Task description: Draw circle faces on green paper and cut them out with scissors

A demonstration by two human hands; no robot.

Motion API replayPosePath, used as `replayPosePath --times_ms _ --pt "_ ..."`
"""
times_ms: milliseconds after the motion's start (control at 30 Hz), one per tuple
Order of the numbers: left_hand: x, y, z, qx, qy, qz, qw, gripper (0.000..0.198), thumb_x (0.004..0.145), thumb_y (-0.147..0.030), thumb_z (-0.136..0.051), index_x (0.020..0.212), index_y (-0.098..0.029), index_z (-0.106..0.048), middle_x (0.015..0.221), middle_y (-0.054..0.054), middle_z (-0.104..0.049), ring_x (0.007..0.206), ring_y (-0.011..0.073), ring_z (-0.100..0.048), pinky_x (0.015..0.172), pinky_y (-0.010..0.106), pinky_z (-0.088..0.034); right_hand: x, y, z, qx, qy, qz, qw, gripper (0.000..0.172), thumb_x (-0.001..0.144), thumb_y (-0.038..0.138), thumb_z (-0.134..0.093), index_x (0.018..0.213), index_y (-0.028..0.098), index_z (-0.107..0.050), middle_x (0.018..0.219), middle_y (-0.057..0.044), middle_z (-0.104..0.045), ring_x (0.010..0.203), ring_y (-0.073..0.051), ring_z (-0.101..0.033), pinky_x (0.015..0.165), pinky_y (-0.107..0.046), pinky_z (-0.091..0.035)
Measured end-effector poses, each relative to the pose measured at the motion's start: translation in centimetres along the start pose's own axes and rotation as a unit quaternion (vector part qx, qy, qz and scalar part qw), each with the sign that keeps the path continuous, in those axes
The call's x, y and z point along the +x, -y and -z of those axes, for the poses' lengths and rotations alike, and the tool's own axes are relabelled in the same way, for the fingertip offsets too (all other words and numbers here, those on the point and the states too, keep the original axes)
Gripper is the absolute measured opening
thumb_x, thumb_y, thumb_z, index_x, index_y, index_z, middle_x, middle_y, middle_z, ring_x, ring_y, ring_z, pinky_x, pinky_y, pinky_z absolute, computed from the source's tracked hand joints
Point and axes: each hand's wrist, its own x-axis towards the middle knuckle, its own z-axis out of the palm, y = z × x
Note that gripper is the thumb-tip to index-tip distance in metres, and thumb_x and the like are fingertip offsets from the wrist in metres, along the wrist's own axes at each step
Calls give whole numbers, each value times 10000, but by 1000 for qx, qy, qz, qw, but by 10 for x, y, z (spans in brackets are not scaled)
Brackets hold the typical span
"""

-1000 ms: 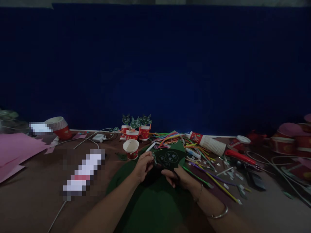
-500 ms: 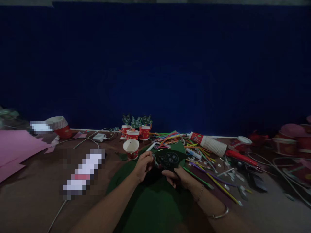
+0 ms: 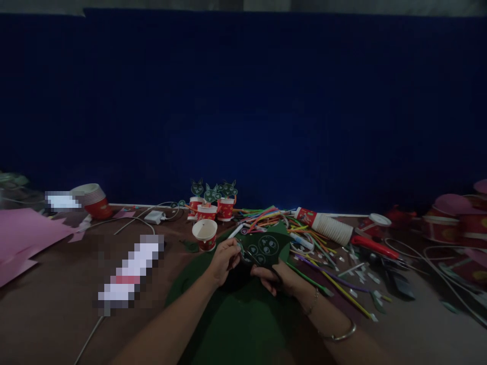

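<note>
My left hand (image 3: 227,259) pinches the left edge of a dark green paper sheet (image 3: 280,244) drawn with white outlines of a round face and small circles. My right hand (image 3: 268,278) is closed around the dark handles of a pair of scissors (image 3: 252,257), whose blades lie across the sheet by the small circles. How far apart the blades stand is hard to make out. Just beyond my left hand stands a white-lined paper cup (image 3: 205,230). Behind it are several red cups (image 3: 207,212) topped with green animal-face cutouts.
Bundled pipe cleaners (image 3: 266,217) and paper scraps spread to the right. A stack of cups (image 3: 327,224) lies near a red-handled tool (image 3: 375,245). On the left are pink paper (image 3: 30,243), upright stacked cups (image 3: 95,200), a power strip (image 3: 129,274) and cables. A blue partition (image 3: 243,111) rises behind.
The green sheet has tilted so that its drawn face and circles show more plainly, and the scissor blades are now visible across it. Both hands stay in nearly the same place.
</note>
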Motion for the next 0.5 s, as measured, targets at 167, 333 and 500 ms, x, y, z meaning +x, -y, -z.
replayPosePath --times_ms 167,333,500 --pt "0 0 0 -20 10 4 1000 222 624 -241 -608 559 -176 -406 410 -90 -381 279 37 -347 305 160 -125 0 1 -1 -9 -12 -9 1000 381 680 492 -658 758 133 -554 348 86 -465 269 -48 -371 275 -139 -293" --pt "1 2 2 -49 18 11 999 195 615 -215 -615 566 -174 -432 429 -77 -432 320 78 -464 351 181 -290 -1 4 -1 -45 -7 15 999 372 699 496 -644 711 141 -531 337 87 -448 259 -50 -363 266 -141 -282" --pt "-2 -3 -3 -76 1 26 997 183 585 -204 -637 559 -174 -458 440 -58 -488 391 103 -515 424 208 -381 -4 6 -2 -50 -17 23 998 361 706 483 -645 759 134 -567 369 81 -461 290 -54 -384 297 -148 -306"
